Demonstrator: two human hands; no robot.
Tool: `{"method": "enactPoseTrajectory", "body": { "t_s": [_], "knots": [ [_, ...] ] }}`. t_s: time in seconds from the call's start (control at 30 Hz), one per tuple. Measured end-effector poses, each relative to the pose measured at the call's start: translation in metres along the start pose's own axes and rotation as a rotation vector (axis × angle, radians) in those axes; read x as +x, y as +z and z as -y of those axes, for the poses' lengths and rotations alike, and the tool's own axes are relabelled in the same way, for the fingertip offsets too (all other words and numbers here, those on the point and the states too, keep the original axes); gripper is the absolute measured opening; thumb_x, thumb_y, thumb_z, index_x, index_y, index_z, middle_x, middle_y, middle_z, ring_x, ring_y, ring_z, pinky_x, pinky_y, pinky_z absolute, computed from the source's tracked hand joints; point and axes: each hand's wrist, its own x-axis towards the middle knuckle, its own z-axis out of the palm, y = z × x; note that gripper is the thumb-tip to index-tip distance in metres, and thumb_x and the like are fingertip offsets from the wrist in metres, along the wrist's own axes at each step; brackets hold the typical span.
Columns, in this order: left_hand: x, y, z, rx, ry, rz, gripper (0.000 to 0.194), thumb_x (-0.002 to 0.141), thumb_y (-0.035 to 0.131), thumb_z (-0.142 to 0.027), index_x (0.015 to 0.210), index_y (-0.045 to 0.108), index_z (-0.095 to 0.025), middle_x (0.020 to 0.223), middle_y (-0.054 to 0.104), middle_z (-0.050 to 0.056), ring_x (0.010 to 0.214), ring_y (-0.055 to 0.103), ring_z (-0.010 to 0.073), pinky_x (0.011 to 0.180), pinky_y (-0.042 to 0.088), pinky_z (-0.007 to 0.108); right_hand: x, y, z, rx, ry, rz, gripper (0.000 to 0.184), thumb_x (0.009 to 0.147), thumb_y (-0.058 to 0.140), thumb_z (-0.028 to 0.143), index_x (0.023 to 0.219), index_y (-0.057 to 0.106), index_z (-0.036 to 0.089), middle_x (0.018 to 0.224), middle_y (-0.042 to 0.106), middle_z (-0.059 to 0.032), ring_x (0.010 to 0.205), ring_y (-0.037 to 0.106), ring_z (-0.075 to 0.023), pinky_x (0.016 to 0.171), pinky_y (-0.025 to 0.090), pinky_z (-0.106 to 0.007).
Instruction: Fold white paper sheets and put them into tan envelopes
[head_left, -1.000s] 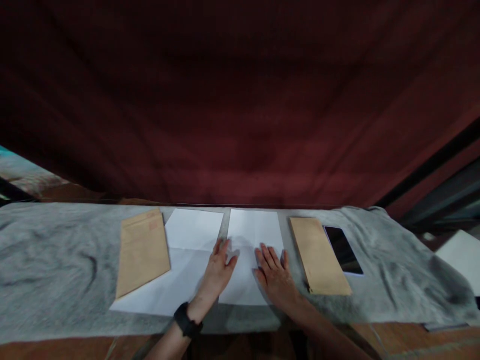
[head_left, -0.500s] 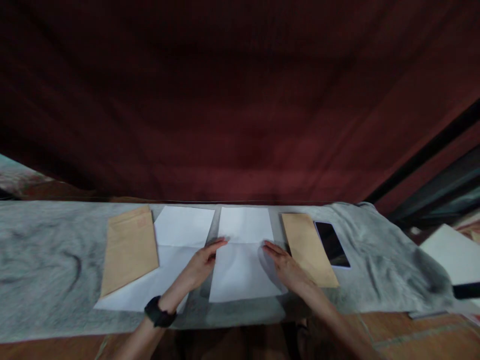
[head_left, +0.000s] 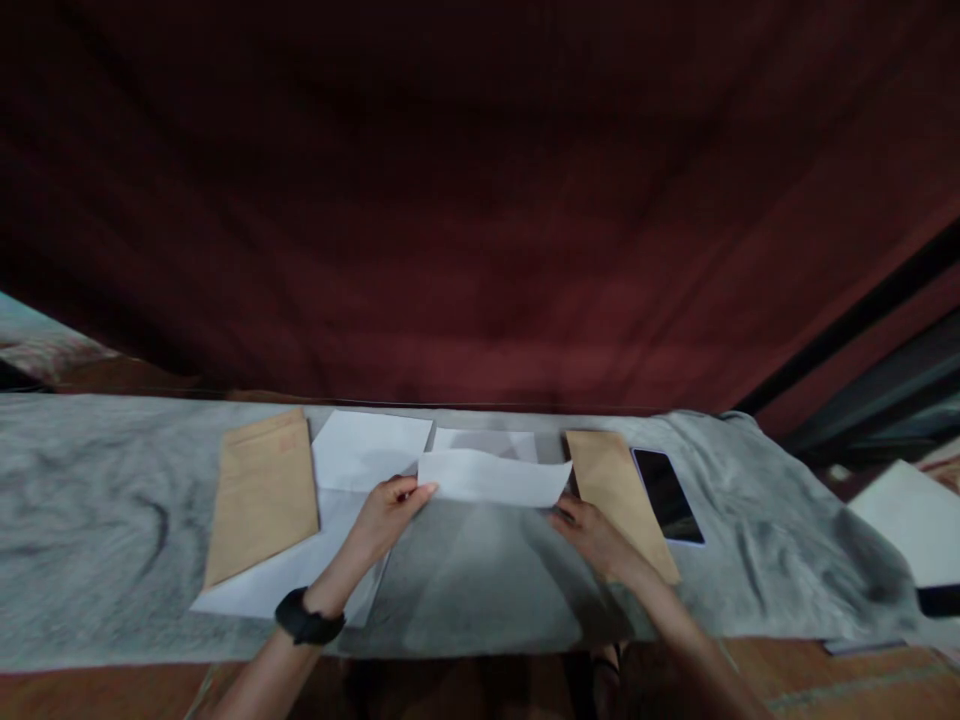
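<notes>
Sheet of paper (head_left: 491,478): centre of the frame, below mid-height, between the two hands. Its near part is raised and bent over toward the top of the frame, showing as a wide, slightly curved strip; the far part lies flat on the grey cloth (head_left: 480,590) just behind.

Left hand (head_left: 388,512): nearly closed, thumb and forefinger pinching the lower left corner of the strip. Dark watch (head_left: 307,618) on this wrist, lower left of centre.

Right hand (head_left: 592,535): half curled, fingertips at the lower right corner of the strip. Whether they grip the paper or only touch it, cannot tell.

Left of centre: second sheet (head_left: 371,450), creased across, lying flat, partly hidden by the left forearm. Brown envelope (head_left: 262,500) overlaps its left side.

Right of centre: another envelope (head_left: 619,490), long and brown, slanted, partly behind the right hand. Phone (head_left: 667,495), screen dark, just beside that envelope's right edge.

Upper frame: dark red curtain (head_left: 480,250). Far lower right: white object (head_left: 904,520), identity unclear.
</notes>
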Motion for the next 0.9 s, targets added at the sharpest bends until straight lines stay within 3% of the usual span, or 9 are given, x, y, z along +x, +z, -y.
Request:
{"method": "enactPoseTrajectory", "body": {
  "t_s": [0.17, 0.3, 0.37, 0.43, 0.53, 0.63, 0.77, 0.83, 0.9],
  "knots": [
    [0.009, 0.015, -0.005, -0.076, -0.040, -0.052, 0.042, 0.080, 0.062, -0.057, 0.064, 0.061, -0.018, 0.056, 0.052, -0.004, 0.062, 0.051, 0.0152, 0.058, 0.038, 0.023, 0.020, 0.015, -0.003, 0.011, 0.162, -0.139, 0.034, 0.095, 0.044, 0.037, 0.088, 0.073, 0.019, 0.085, 0.078, -0.0064, 0.079, 0.072, -0.0229, 0.069, 0.055, -0.030],
    [0.016, 0.027, 0.000, 0.127, -0.065, -0.048, 0.023, 0.085, 0.061, -0.040, 0.083, 0.067, -0.018, 0.063, 0.058, -0.003, 0.065, 0.056, 0.0162, 0.061, 0.039, 0.023, 0.027, 0.026, -0.004, -0.162, 0.229, -0.260, 0.029, 0.093, 0.044, 0.036, 0.078, 0.066, 0.023, 0.070, 0.072, -0.0049, 0.068, 0.068, -0.0216, 0.061, 0.050, -0.028],
    [0.017, 0.030, 0.003, 0.298, -0.105, -0.014, 0.023, 0.088, 0.059, -0.030, 0.105, 0.067, -0.018, 0.071, 0.065, -0.002, 0.070, 0.061, 0.0173, 0.065, 0.041, 0.024, 0.028, 0.030, -0.005, -0.211, 0.214, -0.305, 0.026, 0.093, 0.043, 0.033, 0.085, 0.066, 0.023, 0.075, 0.073, -0.0057, 0.071, 0.069, -0.0225, 0.064, 0.050, -0.029],
    [0.017, 0.032, 0.004, 0.437, -0.173, 0.019, 0.038, 0.091, 0.058, -0.026, 0.129, 0.059, -0.020, 0.083, 0.071, 0.000, 0.079, 0.067, 0.0183, 0.070, 0.042, 0.025, 0.027, 0.035, -0.004, -0.246, 0.206, -0.343, 0.027, 0.093, 0.043, 0.030, 0.102, 0.066, 0.020, 0.084, 0.076, -0.0087, 0.076, 0.072, -0.0243, 0.067, 0.052, -0.031],
    [0.015, 0.035, 0.002, 0.554, -0.242, 0.069, 0.052, 0.094, 0.058, -0.026, 0.145, 0.047, -0.022, 0.096, 0.075, 0.003, 0.091, 0.071, 0.0202, 0.075, 0.044, 0.026, 0.025, 0.039, 0.001, -0.351, 0.269, -0.331, 0.042, 0.096, 0.043, 0.027, 0.132, 0.056, 0.010, 0.093, 0.077, -0.0146, 0.079, 0.074, -0.0277, 0.068, 0.052, -0.033],
    [0.013, 0.037, -0.005, 0.621, -0.275, 0.108, 0.056, 0.096, 0.056, -0.025, 0.150, 0.043, -0.022, 0.104, 0.076, 0.007, 0.098, 0.072, 0.0233, 0.079, 0.046, 0.029, 0.024, 0.040, 0.008, -0.500, 0.349, -0.262, 0.050, 0.098, 0.044, 0.024, 0.146, 0.045, 0.010, 0.095, 0.078, -0.0147, 0.083, 0.076, -0.0280, 0.070, 0.052, -0.032],
    [0.006, 0.038, -0.010, 0.674, -0.287, 0.126, 0.055, 0.095, 0.054, -0.023, 0.150, 0.044, -0.021, 0.106, 0.075, 0.010, 0.100, 0.072, 0.0270, 0.084, 0.049, 0.034, 0.020, 0.038, 0.012, -0.611, 0.310, -0.197, 0.045, 0.100, 0.045, 0.022, 0.145, 0.050, 0.014, 0.100, 0.078, -0.0127, 0.088, 0.076, -0.0259, 0.075, 0.053, -0.031],
    [0.002, 0.039, -0.010, 0.722, -0.198, 0.081, 0.051, 0.093, 0.054, -0.019, 0.145, 0.050, -0.018, 0.110, 0.074, 0.013, 0.105, 0.070, 0.0279, 0.089, 0.050, 0.037, 0.018, 0.036, 0.013, -0.658, 0.286, -0.210, 0.041, 0.100, 0.046, 0.021, 0.140, 0.056, 0.015, 0.107, 0.077, -0.0143, 0.092, 0.075, -0.0255, 0.078, 0.054, -0.032],
    [0.000, 0.044, -0.010, 0.774, -0.020, -0.009, 0.045, 0.093, 0.052, -0.015, 0.137, 0.057, -0.015, 0.116, 0.071, 0.015, 0.110, 0.067, 0.0282, 0.096, 0.050, 0.040, 0.018, 0.033, 0.014, -0.683, 0.251, -0.252, 0.038, 0.100, 0.047, 0.022, 0.135, 0.061, 0.015, 0.115, 0.074, -0.0162, 0.097, 0.074, -0.0257, 0.083, 0.054, -0.034]
  ]
}}
